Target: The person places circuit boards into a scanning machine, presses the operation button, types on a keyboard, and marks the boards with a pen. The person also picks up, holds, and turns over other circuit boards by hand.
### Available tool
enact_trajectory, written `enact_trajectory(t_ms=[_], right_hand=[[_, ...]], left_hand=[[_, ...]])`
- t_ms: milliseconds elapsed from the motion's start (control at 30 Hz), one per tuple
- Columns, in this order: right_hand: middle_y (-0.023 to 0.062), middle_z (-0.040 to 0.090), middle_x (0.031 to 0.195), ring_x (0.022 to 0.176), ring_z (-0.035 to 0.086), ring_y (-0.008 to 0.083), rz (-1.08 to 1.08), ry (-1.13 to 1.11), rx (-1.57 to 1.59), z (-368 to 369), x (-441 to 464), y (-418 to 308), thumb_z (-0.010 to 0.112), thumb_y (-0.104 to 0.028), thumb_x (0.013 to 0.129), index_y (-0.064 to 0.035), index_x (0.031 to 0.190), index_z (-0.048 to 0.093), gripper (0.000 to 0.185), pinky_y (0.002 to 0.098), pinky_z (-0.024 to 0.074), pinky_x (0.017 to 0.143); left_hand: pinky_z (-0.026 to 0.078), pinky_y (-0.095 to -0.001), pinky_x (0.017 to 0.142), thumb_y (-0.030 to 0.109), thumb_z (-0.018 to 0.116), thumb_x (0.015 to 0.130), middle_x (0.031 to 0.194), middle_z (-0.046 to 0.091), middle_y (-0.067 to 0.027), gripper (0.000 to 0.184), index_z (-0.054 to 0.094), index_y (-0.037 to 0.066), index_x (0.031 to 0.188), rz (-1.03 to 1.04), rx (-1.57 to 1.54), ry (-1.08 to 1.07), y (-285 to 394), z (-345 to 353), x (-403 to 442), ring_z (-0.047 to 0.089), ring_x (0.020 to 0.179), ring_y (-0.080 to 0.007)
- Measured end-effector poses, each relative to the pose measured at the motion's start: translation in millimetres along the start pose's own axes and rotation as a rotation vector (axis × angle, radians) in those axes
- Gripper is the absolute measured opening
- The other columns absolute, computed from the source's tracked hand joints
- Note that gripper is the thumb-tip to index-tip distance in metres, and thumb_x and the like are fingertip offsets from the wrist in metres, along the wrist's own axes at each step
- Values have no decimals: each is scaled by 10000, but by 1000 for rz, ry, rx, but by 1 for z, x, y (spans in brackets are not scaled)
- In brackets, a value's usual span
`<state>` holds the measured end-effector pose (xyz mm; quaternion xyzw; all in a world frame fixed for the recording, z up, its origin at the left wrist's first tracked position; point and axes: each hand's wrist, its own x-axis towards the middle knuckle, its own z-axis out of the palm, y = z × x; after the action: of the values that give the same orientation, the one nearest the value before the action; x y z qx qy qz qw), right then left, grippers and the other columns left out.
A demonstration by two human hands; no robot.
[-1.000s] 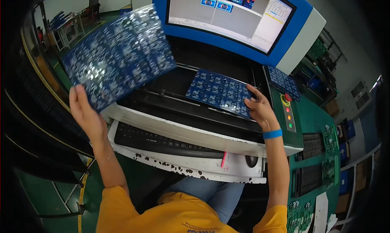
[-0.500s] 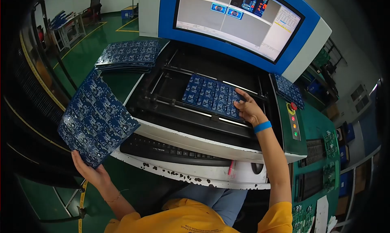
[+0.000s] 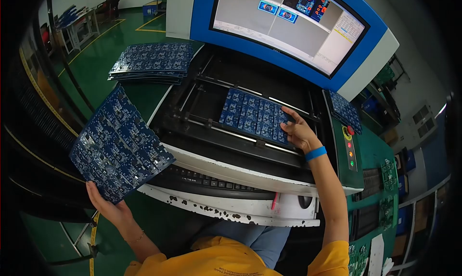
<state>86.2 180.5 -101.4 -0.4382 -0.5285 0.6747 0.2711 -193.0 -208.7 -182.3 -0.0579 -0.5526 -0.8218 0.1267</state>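
Observation:
My left hand (image 3: 109,209) grips the lower edge of a blue circuit board panel (image 3: 120,148), which is held up and tilted left of the machine. The thumb is partly hidden behind the panel. On the machine's rail fixture (image 3: 233,134), a second blue circuit board panel (image 3: 252,113) lies nearly flat. My right hand (image 3: 299,130), with a blue wristband (image 3: 315,154), has its fingers closed on the right end of that panel. A stack of similar panels (image 3: 153,60) rests at the machine's upper left, and more panels (image 3: 343,109) lie at its right side.
A monitor (image 3: 284,28) in a blue frame stands behind the fixture. Below the machine's front edge are a keyboard (image 3: 216,182) and a mouse (image 3: 304,201) on a chipped white shelf (image 3: 207,207). A red button (image 3: 350,130) sits at the right. Green boards (image 3: 389,175) lie beyond.
The view has shifted slightly. My left hand's panel has moved a little to the right, toward the machine's front edge. My right hand stays at the end of the panel on the fixture.

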Motion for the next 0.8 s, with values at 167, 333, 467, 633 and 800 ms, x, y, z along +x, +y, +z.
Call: enact_trajectory(t_ms=[167, 333, 467, 633, 800], right_hand=[[1, 549, 737, 558, 494, 38, 3, -43, -90, 49, 16, 2, 582, 38, 800, -152, 1176, 466, 437, 163, 300, 352], [71, 575, 873, 665, 581, 137, -28, -71, -188, 100, 31, -2, 612, 2, 795, -148, 1165, 389, 457, 192, 393, 388], [182, 603, 900, 762, 618, 268, -407, -10, -691, 73, 9, -3, 650, -303, 804, -93, 1255, 242, 643, 352, 512, 670], [149, 618, 978, 923, 601, 265, -740, 215, -809, 26, -101, -16, 647, -247, 801, -26, 1110, 498, 408, 322, 460, 800], [178, 591, 1007, 901, 571, 328, -840, 1028, -1216, -87, -162, 9, 637, -204, 793, 2, 1076, 529, 366, 357, 444, 783]], left_hand=[[482, -370, 912, 205, 459, 916, 1335, 311, -120, 391, 414, 0, 1246, -184, -190, 127, 9, 18, -3, 407, 1193, -229], [481, -380, 905, 211, 478, 906, 1319, 345, -118, 409, 416, -22, 1237, -261, -251, 125, 25, 27, -9, 423, 1179, -230], [439, -399, 948, 208, 472, 909, 1333, 325, -121, 397, 421, 5, 1246, -12, -4, -71, -14, -6, -5, 388, 1207, -244], [412, -416, 977, 210, 376, 942, 1362, 267, -149, 396, 373, 32, 1296, 434, 474, -376, -33, -26, -2, 337, 1239, -295], [442, -433, 951, 185, 332, 951, 1361, 254, -180, 389, 343, 39, 1312, 602, 582, -556, -32, -1, -16, 362, 1218, -316]])
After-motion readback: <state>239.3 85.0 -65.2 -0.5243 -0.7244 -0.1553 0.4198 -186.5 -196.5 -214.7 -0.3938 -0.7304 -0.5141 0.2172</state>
